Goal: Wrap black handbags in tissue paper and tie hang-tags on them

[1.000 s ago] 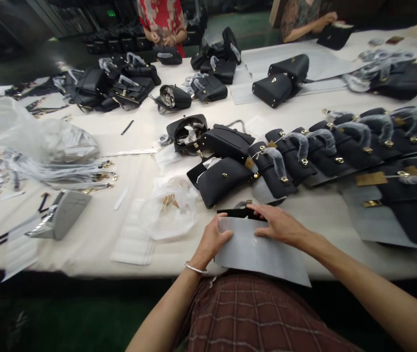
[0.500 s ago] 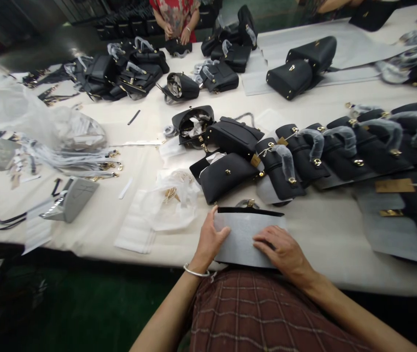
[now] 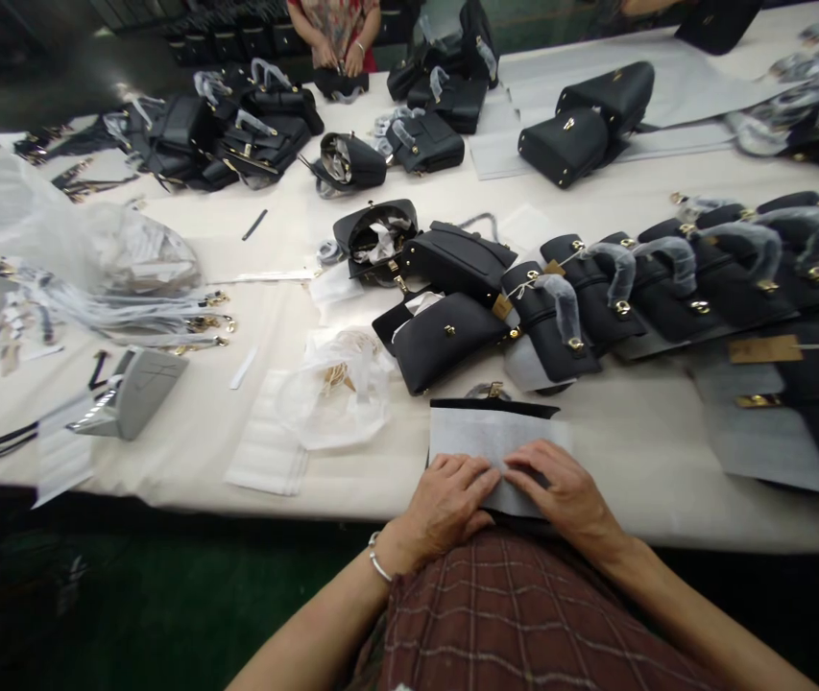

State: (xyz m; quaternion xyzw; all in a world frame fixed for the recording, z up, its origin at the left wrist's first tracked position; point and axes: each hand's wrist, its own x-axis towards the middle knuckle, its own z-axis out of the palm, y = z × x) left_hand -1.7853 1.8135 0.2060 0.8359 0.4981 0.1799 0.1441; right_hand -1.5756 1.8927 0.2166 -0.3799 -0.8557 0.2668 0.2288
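At the table's front edge lies a black handbag (image 3: 485, 404) with a thin grey sheet (image 3: 477, 432) over it; only its dark edges and a gold clasp (image 3: 495, 391) at the far side show. My left hand (image 3: 445, 499) rests on the lower left of the sheet, fingers extended and laid close together. Opposite it, my right hand (image 3: 560, 489) touches the sheet with bent fingers, thumb apart from them. The fingertips of both hands nearly meet around the sheet's middle.
Beyond the sheet sit several loose black bags (image 3: 448, 341). A row of bags with wrapped handles (image 3: 553, 326) runs off rightward. Left are a plastic bag of tags (image 3: 337, 393), a grey tape dispenser (image 3: 135, 389) and wrapped straps (image 3: 128, 312). Across the table, a person's hands (image 3: 341, 58) touch a bag.
My left hand has left the sheet's left edge and moved down and right onto its lower part, close to my right hand. The right hand stays nearly in place.
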